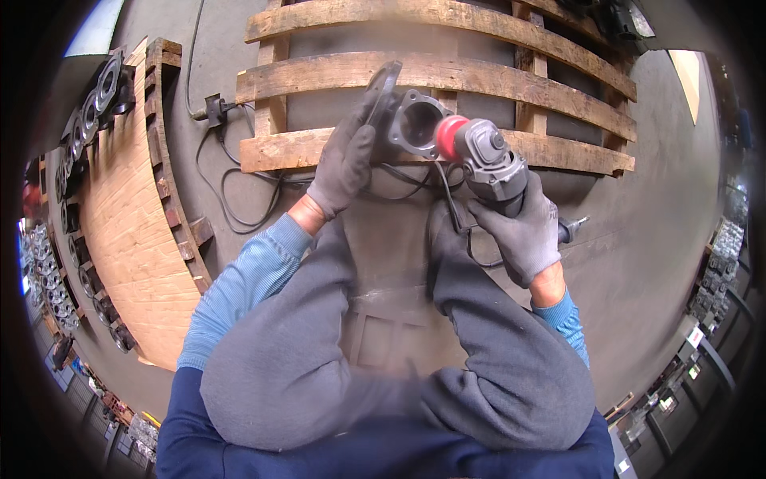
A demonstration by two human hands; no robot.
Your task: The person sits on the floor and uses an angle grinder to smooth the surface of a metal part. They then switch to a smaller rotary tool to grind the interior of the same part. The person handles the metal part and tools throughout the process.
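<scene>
A grey flanged metal casting [413, 99] rests on a wooden pallet [335, 72], its round bore and bolt-holed flange facing me. My left hand [347, 158], in a grey work glove, grips the casting by its larger, tilted flange [383, 93]; some of the fingers are hidden behind it. In my gloved right hand [523, 230] is an angle grinder [494, 170], held around its body. The grinder's red disc [450, 138] is at the right edge of the bolt-holed flange; whether it touches is hard to tell.
Black power cable [239, 230] loops over the floor to a connector [214, 111] left of the pallet. Another pallet on the left bears a brown sheet [131, 239] with several flanged castings [90, 114] along its far side. More metal parts [721, 269] are stacked at far right.
</scene>
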